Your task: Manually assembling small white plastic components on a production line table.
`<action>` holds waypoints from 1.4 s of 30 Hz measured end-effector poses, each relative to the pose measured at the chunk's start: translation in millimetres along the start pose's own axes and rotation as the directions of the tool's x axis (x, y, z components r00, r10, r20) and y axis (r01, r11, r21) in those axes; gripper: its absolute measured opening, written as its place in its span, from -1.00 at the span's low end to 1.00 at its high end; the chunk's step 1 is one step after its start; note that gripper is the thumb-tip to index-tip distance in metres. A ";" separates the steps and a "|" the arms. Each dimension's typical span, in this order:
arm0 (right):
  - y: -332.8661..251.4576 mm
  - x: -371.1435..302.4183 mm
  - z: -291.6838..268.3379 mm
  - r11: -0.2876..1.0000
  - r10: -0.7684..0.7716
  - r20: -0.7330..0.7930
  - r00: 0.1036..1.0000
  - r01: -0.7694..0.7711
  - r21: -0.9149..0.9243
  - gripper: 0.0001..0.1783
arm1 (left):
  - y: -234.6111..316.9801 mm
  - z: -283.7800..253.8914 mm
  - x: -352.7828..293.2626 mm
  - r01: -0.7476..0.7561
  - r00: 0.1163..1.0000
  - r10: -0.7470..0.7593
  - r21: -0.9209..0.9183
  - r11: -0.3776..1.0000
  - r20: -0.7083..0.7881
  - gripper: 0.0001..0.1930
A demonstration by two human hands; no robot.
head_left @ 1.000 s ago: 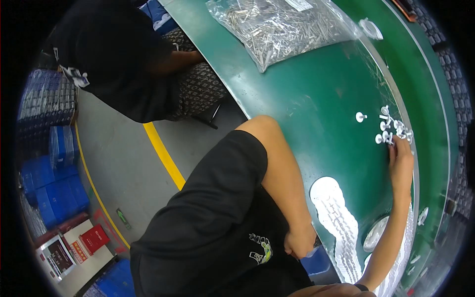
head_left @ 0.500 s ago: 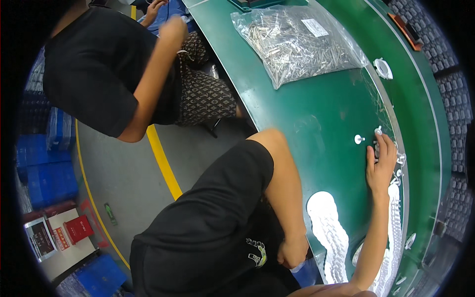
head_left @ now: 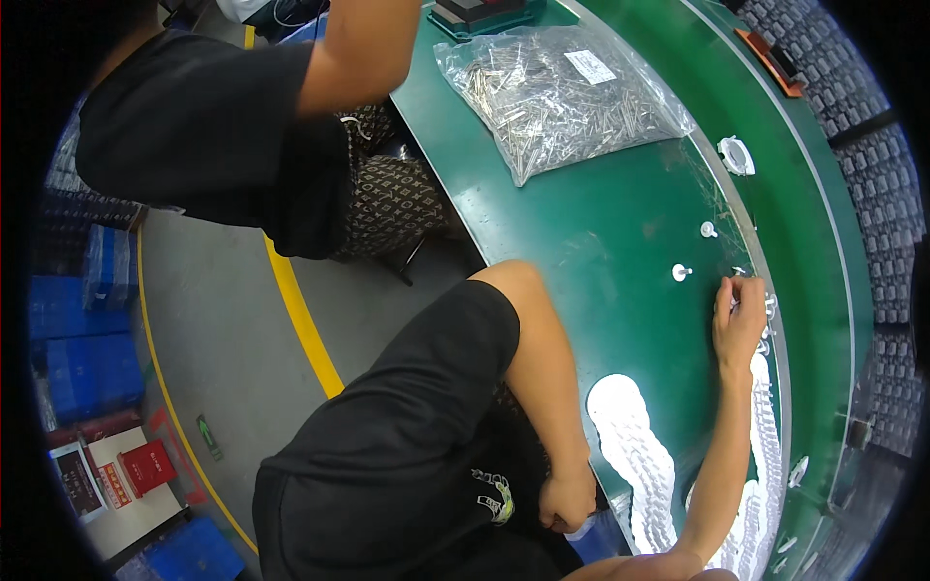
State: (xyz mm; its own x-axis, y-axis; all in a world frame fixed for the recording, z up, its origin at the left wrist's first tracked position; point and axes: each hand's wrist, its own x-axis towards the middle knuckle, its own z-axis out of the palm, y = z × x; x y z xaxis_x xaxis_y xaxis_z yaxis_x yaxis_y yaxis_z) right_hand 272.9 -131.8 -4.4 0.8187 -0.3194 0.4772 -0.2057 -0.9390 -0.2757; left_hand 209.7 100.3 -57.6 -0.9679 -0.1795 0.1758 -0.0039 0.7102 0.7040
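My right hand (head_left: 741,318) is over the right side of the green table, thumb and fingers pinched. A small white plastic part (head_left: 734,305) shows between them, mostly covered. Just beyond the fingers lie two white disc-shaped parts with short stems, one nearer (head_left: 681,273) and one farther (head_left: 708,229). More small white parts (head_left: 771,306) lie beside the hand along the table's rim. My left hand (head_left: 570,500) is curled closed, low by the table's near edge. Whatever its fingers may hold is hidden; something pale and translucent (head_left: 581,529) shows just below it.
Overlapping white discs form a long row (head_left: 635,436) on the table, with another row (head_left: 763,416) under my right forearm. A clear bag of metal pins (head_left: 562,102) lies farther off. A white ring-shaped part (head_left: 736,156) is beyond the rim. A co-worker (head_left: 213,136) sits at left.
My right hand has let go of a stemmed white disc, which now lies a little farther off. The hand has drawn back and pinched. The co-worker's arm has moved; my left hand stays curled.
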 end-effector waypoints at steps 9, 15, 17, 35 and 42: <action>-14.0 5.7 -27.9 0.987 0.163 0.049 0.985 -0.163 -0.006 -0.83 | -7.5 5.1 14.1 -0.031 0.995 -0.016 -0.452 0.892 -0.100 -0.74; -27.0 -26.8 -89.3 0.952 0.269 -0.247 0.931 -0.218 0.215 -0.81 | 6.5 -16.9 10.0 0.159 0.971 -0.213 -0.956 0.245 0.106 -0.55; -50.4 -53.4 -118.5 0.894 0.398 -0.177 0.900 -0.338 0.294 -0.81 | 9.9 -18.5 4.0 0.130 0.971 -0.209 -0.990 0.052 0.117 -0.45; -175.9 -215.0 -100.1 0.941 -0.061 0.036 0.998 0.045 0.334 -0.65 | 26.8 -19.3 -5.3 0.032 0.836 -0.395 -0.752 -0.658 0.381 -0.67; -169.2 -239.0 -87.7 0.902 -0.154 0.022 0.988 0.131 0.412 -0.70 | 23.9 -13.2 6.8 -0.056 0.755 -0.477 -0.680 -0.731 0.450 -0.70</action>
State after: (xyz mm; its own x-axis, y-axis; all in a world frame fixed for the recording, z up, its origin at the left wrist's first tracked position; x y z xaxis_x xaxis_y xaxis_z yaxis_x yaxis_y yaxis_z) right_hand 64.9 92.2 1.3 0.8519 -0.1685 0.4958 0.1430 -0.8360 -0.5297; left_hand 206.4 107.1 -30.6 -0.8420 -0.1683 -0.5125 0.2284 -0.9719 -0.0562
